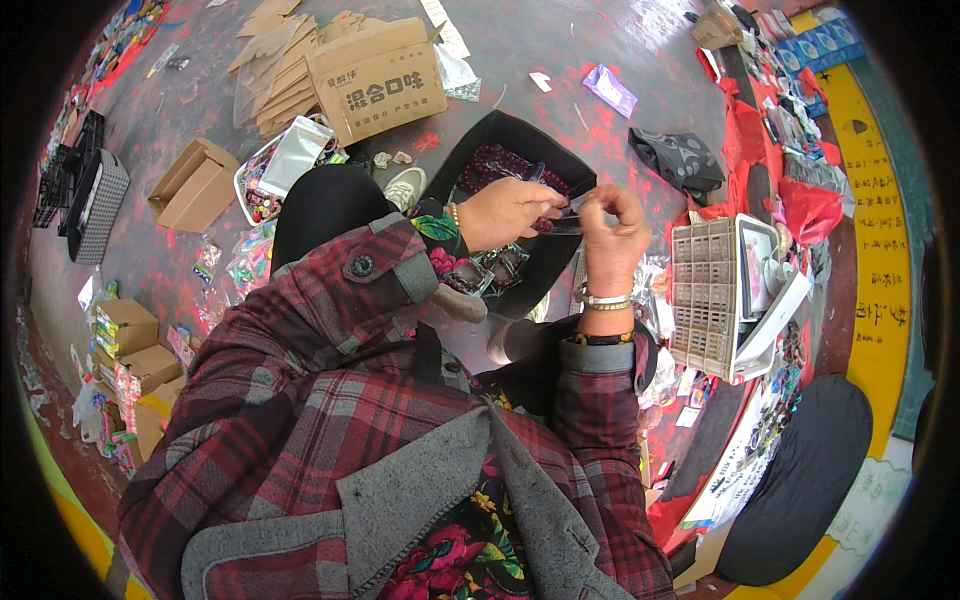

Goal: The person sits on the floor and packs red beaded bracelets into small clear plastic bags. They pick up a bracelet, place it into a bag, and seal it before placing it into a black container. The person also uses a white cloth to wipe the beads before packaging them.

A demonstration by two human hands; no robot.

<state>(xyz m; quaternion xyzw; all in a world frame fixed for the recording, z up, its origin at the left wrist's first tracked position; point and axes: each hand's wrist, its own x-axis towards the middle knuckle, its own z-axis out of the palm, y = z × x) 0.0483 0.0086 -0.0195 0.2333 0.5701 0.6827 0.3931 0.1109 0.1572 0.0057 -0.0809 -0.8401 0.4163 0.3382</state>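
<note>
My left hand [505, 213] is closed, thumb and fingers pinched on a small clear plastic bag [562, 226]. On the bag's other side my right hand [613, 232] is closed too, its fingertips pinching the edge. Something dark red seems to lie in or behind the bag; its kind is hard to make out. Both hands are above a black open box [535, 143] between my legs. Inside it, a dark red dotted item [492, 165] lies at the far end, and clear packets with dark contents [503, 268] lie at the near end.
To my right stands a white plastic basket [697, 300] with white items in it. A dark grey bag [678, 162] lies beyond it. At left are a white tub [290, 170] of small goods, an open carton [195, 185] and a large cardboard box [380, 85] beside flattened cardboard.
</note>
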